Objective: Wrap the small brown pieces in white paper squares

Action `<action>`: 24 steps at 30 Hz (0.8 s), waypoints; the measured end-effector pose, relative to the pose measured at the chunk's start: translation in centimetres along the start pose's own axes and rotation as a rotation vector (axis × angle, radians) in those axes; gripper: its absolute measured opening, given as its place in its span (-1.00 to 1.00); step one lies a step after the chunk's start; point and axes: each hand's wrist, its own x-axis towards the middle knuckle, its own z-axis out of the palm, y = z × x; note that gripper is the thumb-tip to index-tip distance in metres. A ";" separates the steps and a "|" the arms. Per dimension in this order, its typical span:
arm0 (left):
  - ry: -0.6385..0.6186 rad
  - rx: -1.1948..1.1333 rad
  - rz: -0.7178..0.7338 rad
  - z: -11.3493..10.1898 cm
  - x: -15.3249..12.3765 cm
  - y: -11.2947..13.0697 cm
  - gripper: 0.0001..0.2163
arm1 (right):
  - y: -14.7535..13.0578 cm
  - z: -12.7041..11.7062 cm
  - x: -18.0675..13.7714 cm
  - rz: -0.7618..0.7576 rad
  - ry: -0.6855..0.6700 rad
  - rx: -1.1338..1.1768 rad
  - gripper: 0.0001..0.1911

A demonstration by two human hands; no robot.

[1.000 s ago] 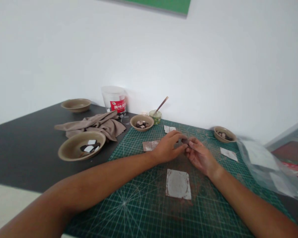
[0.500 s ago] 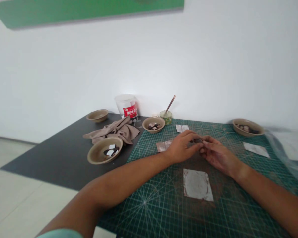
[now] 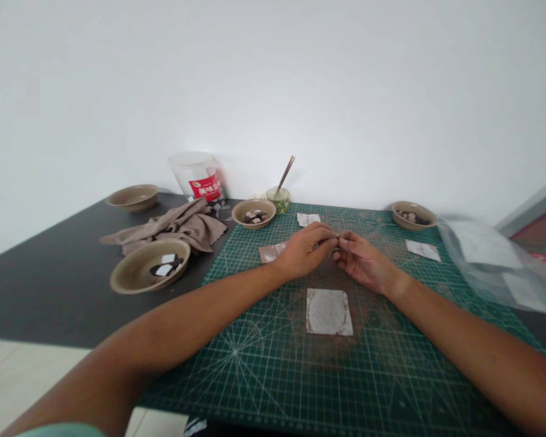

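My left hand point(image 3: 306, 250) and my right hand point(image 3: 363, 263) meet fingertip to fingertip over the far middle of a green cutting mat point(image 3: 264, 370). Both pinch a small dark piece point(image 3: 338, 243) between them; it is mostly hidden by the fingers. A square white pad point(image 3: 328, 311) lies on the mat just in front of my hands. A brownish sheet point(image 3: 272, 252) lies under my left hand's far side.
A big tan bowl point(image 3: 150, 274) with dark and white pieces, a brown cloth point(image 3: 173, 226), an empty bowl point(image 3: 133, 196) and a white tub point(image 3: 197, 175) stand left. Small bowls point(image 3: 253, 212) point(image 3: 414, 214), a glass jar with a stick point(image 3: 279, 199) and a clear plastic bag point(image 3: 491, 258) lie behind and right.
The head camera swung about, so the whole scene shifted in view. My hands stay together on the small piece in the same spot on the mat.
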 end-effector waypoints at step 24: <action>-0.088 0.041 -0.020 -0.4 -0.2 0.3 -0.79 | 0.1 -0.3 0.2 0.015 0.016 0.025 -0.79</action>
